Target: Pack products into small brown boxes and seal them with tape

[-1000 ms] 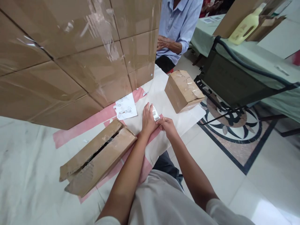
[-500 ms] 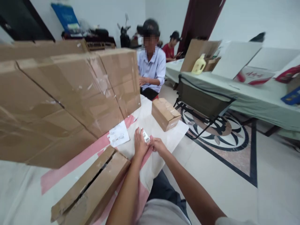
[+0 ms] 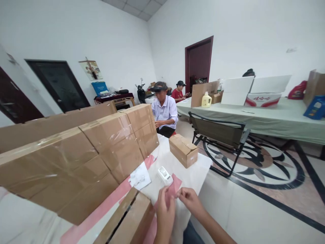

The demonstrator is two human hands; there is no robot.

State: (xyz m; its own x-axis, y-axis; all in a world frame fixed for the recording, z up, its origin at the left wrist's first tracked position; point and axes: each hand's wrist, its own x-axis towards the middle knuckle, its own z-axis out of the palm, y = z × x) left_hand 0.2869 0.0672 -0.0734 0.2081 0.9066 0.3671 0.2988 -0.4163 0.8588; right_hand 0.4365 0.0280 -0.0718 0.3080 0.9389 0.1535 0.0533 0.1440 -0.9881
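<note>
Head view: left hand (image 3: 165, 207) pointed to twelve o'clock, fingers curled; right hand (image 3: 190, 200) pointed to ten, fingers bent; anything pinched could not be told. White handheld device (image 3: 164, 175) lay at left hand's twelve.

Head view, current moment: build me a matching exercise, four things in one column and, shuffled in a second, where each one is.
Things
1. White device
2. Sheet with drawings
3. Pale yellow jug
4. Folding chair

Places
A. Lying close to the wall of taped cartons
B. Standing on the floor
C. Just beyond the left hand
D. On the green-covered table

Pairs: 1-C, 2-A, 3-D, 4-B
</note>
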